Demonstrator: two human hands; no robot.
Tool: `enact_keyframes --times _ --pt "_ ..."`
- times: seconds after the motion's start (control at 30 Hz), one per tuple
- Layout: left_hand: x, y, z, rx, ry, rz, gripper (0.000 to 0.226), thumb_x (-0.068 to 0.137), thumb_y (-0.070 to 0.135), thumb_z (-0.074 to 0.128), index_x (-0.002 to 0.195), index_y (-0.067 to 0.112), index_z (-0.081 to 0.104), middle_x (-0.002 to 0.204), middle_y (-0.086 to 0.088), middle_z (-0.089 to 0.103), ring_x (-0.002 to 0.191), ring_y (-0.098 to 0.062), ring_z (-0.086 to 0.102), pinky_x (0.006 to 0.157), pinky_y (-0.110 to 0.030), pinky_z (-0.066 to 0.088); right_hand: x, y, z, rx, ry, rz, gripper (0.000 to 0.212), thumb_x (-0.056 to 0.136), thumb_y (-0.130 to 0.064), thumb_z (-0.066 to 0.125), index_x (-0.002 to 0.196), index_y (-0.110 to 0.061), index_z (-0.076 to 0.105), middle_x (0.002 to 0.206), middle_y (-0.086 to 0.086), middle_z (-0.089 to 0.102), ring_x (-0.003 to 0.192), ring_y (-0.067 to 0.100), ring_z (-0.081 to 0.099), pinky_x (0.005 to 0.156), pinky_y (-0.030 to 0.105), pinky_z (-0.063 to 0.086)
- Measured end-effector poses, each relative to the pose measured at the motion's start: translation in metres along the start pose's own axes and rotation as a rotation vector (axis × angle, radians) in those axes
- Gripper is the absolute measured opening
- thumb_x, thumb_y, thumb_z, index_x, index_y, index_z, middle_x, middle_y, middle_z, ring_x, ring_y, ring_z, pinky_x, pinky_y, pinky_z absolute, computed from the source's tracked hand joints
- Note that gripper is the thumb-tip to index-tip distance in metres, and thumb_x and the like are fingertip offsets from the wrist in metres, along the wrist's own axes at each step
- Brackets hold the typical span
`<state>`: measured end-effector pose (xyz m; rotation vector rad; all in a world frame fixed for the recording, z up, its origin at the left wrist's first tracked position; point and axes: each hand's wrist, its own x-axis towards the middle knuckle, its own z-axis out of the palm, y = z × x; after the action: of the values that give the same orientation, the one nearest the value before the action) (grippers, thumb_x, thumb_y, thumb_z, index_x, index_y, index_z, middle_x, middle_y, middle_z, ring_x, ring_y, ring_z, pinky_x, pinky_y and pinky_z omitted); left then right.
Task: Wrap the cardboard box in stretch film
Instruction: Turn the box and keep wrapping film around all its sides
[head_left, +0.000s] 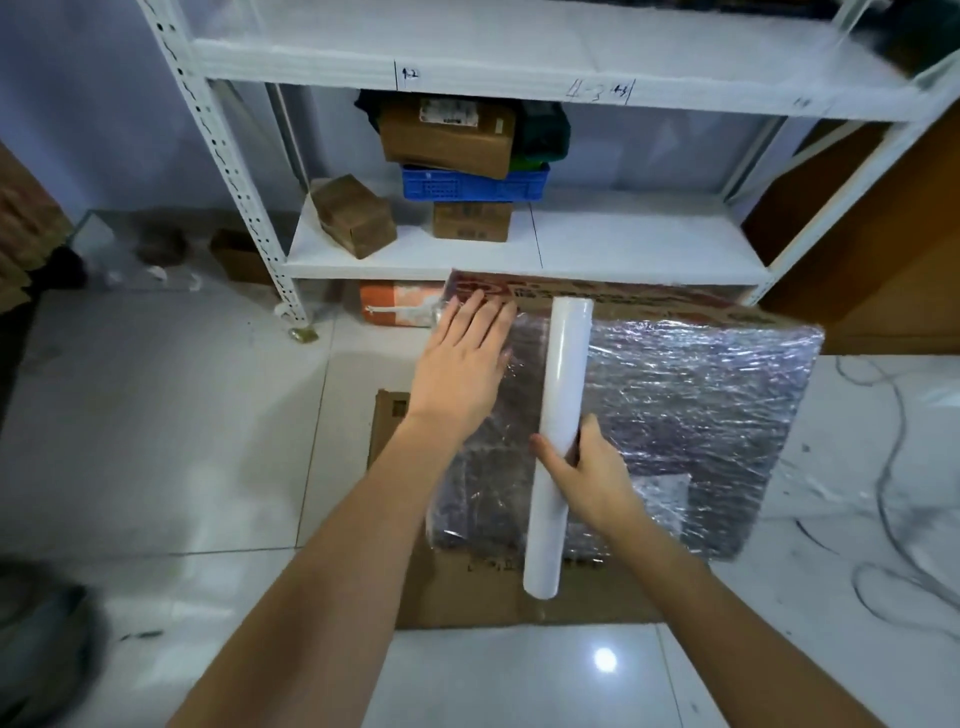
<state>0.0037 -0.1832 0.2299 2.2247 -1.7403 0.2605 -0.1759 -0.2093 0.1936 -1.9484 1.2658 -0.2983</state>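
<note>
The right hand (587, 478) has its grip curled round the roll of stretch film (558, 441), thumb on the near-left side and fingers wrapped behind it, about a third of the way up from the roll's near end. The roll lies across the top of the cardboard box (701, 405), running from about six o'clock to twelve. The left hand (462, 369) is spread flat, fingers straight and close together, palm pressing down on the film-covered top at the box's far-left corner, at about ten o'clock from the roll's middle. It holds nothing.

The box sits on the tiled floor (156, 441) just in front of the white metal shelving (519, 249). Its top face is already covered in crinkled, shiny film; a red printed strip shows along the far edge. Under it, sticking out at six and nine o'clock, lies one flat sheet of brown cardboard (467, 597).

Counted: one roll, one wrapped box, two hands. On the lower shelf stand three small cardboard boxes, one tilted at the left (353, 215), one under a blue plastic crate (472, 184) and one on top of it (447, 135). There is one crate. Dark green cloth (545, 130) shows behind the top box. An orange and white bag (400, 304) lies on the floor under the shelf, at eleven o'clock from the box. Loose cables (883, 493) trail across the floor at three o'clock.
</note>
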Motion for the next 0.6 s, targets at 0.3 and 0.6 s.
enact_keyframes --times 0.3,0.6 --pt "0.035 -0.002 0.006 0.045 -0.075 -0.141 0.062 0.097 0.014 0.044 0.15 0.027 0.016 0.16 -0.005 0.0 0.145 -0.023 -0.014 0.11 -0.045 -0.019 0.021 0.005 -0.017 0.196 0.141 0.034 0.042 0.077 -0.048 0.07 0.098 -0.025 0.041 0.087 -0.015 0.057 0.076 0.005 0.061 0.065 0.034 0.055" --pt "0.053 -0.007 0.003 -0.159 -0.12 -0.273 0.049 0.1 0.021 0.042 0.147 0.029 0.028 0.159 -0.007 0.005 0.146 -0.024 -0.011 0.118 -0.049 0.007 0.031 0.008 -0.038 0.361 0.032 0.055 0.034 0.078 -0.051 0.067 0.097 -0.03 0.049 0.086 -0.015 0.06 0.074 -0.001 0.06 0.056 0.014 0.043"
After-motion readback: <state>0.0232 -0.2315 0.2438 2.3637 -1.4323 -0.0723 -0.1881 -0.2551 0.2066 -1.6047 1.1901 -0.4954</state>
